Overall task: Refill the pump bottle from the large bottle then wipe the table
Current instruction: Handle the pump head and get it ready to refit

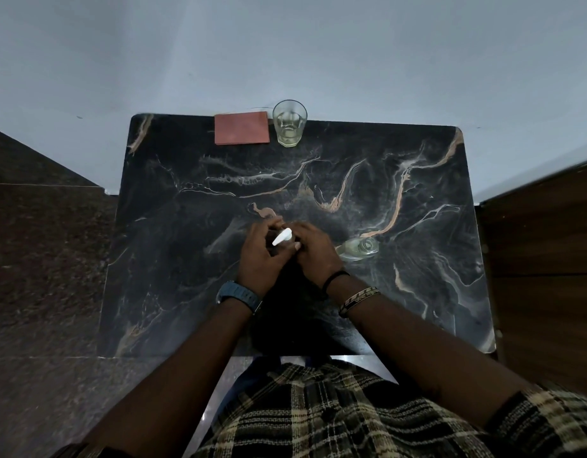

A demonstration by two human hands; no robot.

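On the black marble table (173, 259) my left hand (260, 256) and my right hand (313, 251) meet at the middle, both curled round a pump bottle. Only its white pump head (282, 237) shows between my fingers; the bottle's body is hidden under my hands. Just right of my right hand a clear bottle (358, 248) with pale liquid stands, seen from above with its mouth uncapped. At the far edge lies a folded reddish cloth (241, 129).
A clear glass tumbler (289, 123) with a little pale liquid stands beside the cloth at the far edge. A wall rises behind the table. A wooden cabinet (543, 259) flanks the right side, dark stone floor the left.
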